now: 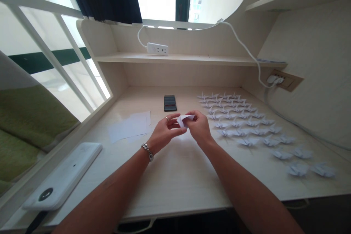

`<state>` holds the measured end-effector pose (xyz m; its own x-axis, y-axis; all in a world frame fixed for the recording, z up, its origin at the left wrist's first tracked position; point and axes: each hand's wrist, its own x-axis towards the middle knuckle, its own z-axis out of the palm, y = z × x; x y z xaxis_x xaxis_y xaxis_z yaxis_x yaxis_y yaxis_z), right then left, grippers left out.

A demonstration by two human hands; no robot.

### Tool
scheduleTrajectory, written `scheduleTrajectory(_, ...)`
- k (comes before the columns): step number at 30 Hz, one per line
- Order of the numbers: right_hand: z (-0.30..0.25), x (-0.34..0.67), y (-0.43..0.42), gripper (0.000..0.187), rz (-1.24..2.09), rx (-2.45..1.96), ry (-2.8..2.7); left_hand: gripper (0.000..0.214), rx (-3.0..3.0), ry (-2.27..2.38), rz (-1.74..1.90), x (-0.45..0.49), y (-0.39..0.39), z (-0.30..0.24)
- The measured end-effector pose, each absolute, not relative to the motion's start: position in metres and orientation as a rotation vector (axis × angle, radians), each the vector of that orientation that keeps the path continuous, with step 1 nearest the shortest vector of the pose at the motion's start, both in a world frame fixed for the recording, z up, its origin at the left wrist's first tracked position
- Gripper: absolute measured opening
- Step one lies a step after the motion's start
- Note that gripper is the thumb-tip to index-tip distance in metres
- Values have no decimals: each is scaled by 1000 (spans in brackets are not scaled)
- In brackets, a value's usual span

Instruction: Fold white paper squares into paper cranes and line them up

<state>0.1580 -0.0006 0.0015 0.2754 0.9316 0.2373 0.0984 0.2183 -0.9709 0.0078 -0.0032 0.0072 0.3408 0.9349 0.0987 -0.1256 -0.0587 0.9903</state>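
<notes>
Both my hands meet above the middle of the pale wooden desk (175, 175) and pinch a small folded piece of white paper (184, 119). My left hand (164, 133), with a ring and a metal bracelet, grips the paper's left side. My right hand (199, 127) holds its right side with thumb and fingers closed. To the right, several folded white paper cranes (241, 120) lie in rows on the desk. A few flat white sheets (128, 128) lie to the left of my hands.
A dark phone (170, 102) lies beyond my hands. A white flat device (64, 176) rests at the desk's front left edge. A power strip (157, 48) sits on the shelf, its cable running to a wall socket (282, 79) on the right.
</notes>
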Motion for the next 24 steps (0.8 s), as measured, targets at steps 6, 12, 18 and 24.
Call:
scheduleTrajectory(6, 1, 149, -9, 8, 686, -1295, -1243, 69, 1609, 1026, 1131, 21, -10, -4)
scheduleTrajectory(12, 0, 145, -12, 8, 593, -1283, -1363, 45, 1778, 1303, 1131, 18, -8, 2)
scheduleTrajectory(18, 2, 149, -10, 20, 485, -1291, -1445, 37, 2031, 1554, 1109, 10, -5, 11)
scheduleTrajectory(24, 2, 154, -8, 28, 453, -1323, -1560, 40, 2149, 1742, 1040, 3, 1, 15)
